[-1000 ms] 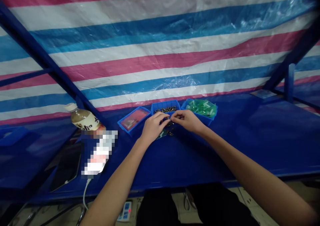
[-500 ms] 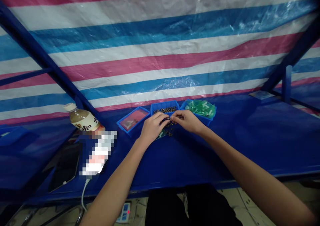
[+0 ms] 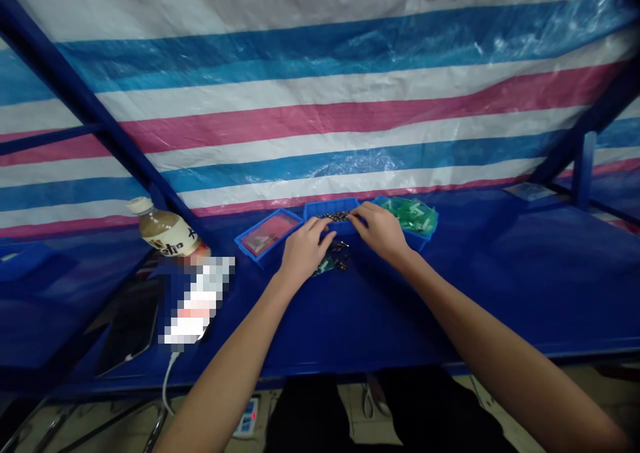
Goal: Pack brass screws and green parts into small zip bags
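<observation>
My left hand is at the front left of the middle blue bin, its thumb and forefinger spread apart with nothing visible between them. Over the bin's right front corner, my right hand has its fingers bent and the thumb close to them; anything at the fingertips is too small to make out. Small brass-coloured metal parts lie in that bin. Several loose metal pieces are on the table below the hands, beside a small clear-green packet partly covered by my left hand.
A blue bin with a pink bottom and clear bags stands left; a bin of green packets stands right. Further left are a drink bottle, a dark tablet and a blurred-out device with a white cable. Striped sheeting hangs behind.
My hands were together over the loose pieces, fingertips meeting at something small. They have parted, the right moving up and right to the middle bin's edge. The view has shifted slightly.
</observation>
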`<state>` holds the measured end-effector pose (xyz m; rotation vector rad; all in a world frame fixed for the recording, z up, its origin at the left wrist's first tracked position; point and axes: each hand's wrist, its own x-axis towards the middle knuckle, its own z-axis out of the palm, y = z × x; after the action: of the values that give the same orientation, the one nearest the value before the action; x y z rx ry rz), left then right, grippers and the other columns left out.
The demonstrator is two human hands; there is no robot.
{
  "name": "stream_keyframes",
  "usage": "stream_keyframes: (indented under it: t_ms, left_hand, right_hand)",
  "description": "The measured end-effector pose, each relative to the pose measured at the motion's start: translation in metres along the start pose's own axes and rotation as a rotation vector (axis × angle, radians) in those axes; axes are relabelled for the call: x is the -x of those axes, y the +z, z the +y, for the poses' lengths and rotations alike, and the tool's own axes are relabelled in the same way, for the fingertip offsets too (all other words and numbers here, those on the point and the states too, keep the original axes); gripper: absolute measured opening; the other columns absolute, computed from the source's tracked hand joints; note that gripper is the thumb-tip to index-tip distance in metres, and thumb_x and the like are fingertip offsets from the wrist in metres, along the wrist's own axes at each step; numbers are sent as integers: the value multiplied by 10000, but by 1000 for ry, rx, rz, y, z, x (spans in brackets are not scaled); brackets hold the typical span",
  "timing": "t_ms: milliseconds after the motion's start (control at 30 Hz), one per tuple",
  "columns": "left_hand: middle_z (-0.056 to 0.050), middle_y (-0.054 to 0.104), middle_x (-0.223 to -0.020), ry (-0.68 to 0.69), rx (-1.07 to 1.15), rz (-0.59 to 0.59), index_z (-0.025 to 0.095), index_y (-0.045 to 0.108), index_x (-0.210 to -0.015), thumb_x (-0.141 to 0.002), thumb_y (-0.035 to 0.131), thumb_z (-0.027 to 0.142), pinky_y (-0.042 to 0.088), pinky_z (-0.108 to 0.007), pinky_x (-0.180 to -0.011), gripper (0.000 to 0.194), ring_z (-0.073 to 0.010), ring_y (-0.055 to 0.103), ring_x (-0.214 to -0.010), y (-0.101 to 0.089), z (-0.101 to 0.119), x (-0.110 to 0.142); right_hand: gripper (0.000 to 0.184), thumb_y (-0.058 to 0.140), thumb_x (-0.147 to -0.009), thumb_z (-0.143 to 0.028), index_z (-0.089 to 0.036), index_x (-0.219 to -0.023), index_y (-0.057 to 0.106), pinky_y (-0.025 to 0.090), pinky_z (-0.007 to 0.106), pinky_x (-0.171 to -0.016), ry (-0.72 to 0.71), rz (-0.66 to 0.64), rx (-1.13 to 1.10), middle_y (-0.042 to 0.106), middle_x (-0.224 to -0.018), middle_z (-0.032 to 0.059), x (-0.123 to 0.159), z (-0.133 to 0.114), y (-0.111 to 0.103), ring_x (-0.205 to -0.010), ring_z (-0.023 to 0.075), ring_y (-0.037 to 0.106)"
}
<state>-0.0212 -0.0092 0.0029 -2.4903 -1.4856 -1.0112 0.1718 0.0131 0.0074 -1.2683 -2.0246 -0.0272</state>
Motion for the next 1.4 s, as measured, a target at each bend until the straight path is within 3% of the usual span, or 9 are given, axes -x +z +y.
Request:
stream_keyframes:
  t_ms: [133, 267, 467, 667, 800, 900, 1000, 1267, 1400]
  left_hand:
    - [-30, 674, -1036, -56, -61, 1, 216, 613, -1170, -961, 495, 313, 501, -287, -731, 259, -163, 649, -810, -4, 2, -1]
    - [-42, 672, -1054, -68, -97, -7, 216, 622, -1168, -971, 467, 333, 490, -287, -731, 276, -180, 651, -853, -4, 3, -1]
    - [-51, 667, -1074, -78, -82, -46, 217, 628, -1156, -974, 452, 363, 475, -283, -723, 292, -181, 647, -842, -3, 6, 0]
    - [-32, 674, -1038, -86, -38, -39, 235, 635, -1127, -966, 461, 360, 446, -280, -709, 268, -182, 639, -837, -2, 8, 1]
    - [-33, 675, -901, -93, -12, -52, 212, 674, -975, -961, 463, 364, 415, -278, -692, 260, -176, 618, -778, 0, 3, 0]
    - [-40, 634, -747, -94, 41, -75, 177, 658, -773, -976, 413, 407, 379, -275, -647, 392, -160, 574, -675, 0, 3, -2]
    - [-37, 605, -664, -114, 201, -119, 158, 626, -688, -988, 346, 459, 358, -269, -612, 509, -144, 539, -615, 0, 6, -4]
    - [11, 590, -583, -246, 514, -251, 166, 691, -847, -902, 516, 461, 345, -232, -528, 347, -111, 500, -519, -3, 7, -6]
    - [10, 600, -590, -283, 580, -195, 184, 689, -962, -889, 551, 430, 382, -231, -527, 292, -113, 518, -513, -2, 4, -7]
  right_hand:
    - [284, 447, -979, -257, -161, -1185, 618, 463, 312, -785, -79, -30, 137, 648, -1070, 112, 4, -2, 2, -1002, 235, 599]
    - [224, 451, -982, -250, -188, -1051, 655, 463, 290, -777, -150, -210, 80, 655, -1004, 72, 12, -3, -2, -932, 193, 616]
    - [192, 514, -949, -246, -197, -1070, 655, 443, 291, -650, -74, -430, 192, 638, -1026, 83, 19, -8, 7, -865, 213, 634]
    - [91, 552, -921, -203, -163, -965, 621, 458, 305, -729, -33, -355, 45, 644, -999, 92, 20, -2, 11, -878, 210, 621]
    - [75, 564, -894, -168, -166, -933, 628, 478, 295, -739, 49, -251, -264, 686, -882, 60, 16, -1, 7, -798, 176, 634]
    - [89, 602, -860, -196, -169, -922, 660, 496, 278, -687, 164, -262, -513, 704, -808, 38, 12, -6, 2, -727, 158, 643]
    - [130, 610, -847, -228, -170, -929, 693, 506, 291, -694, 187, -281, -627, 722, -841, 48, 11, -11, -3, -746, 165, 654]
    - [201, 669, -804, -255, -185, -989, 702, 519, 327, -751, 125, -232, -761, 706, -890, 51, 11, -6, -2, -784, 169, 634]
    - [286, 658, -807, -251, -169, -1081, 660, 525, 313, -737, 154, -216, -759, 690, -909, 65, 9, -1, -2, -819, 174, 637]
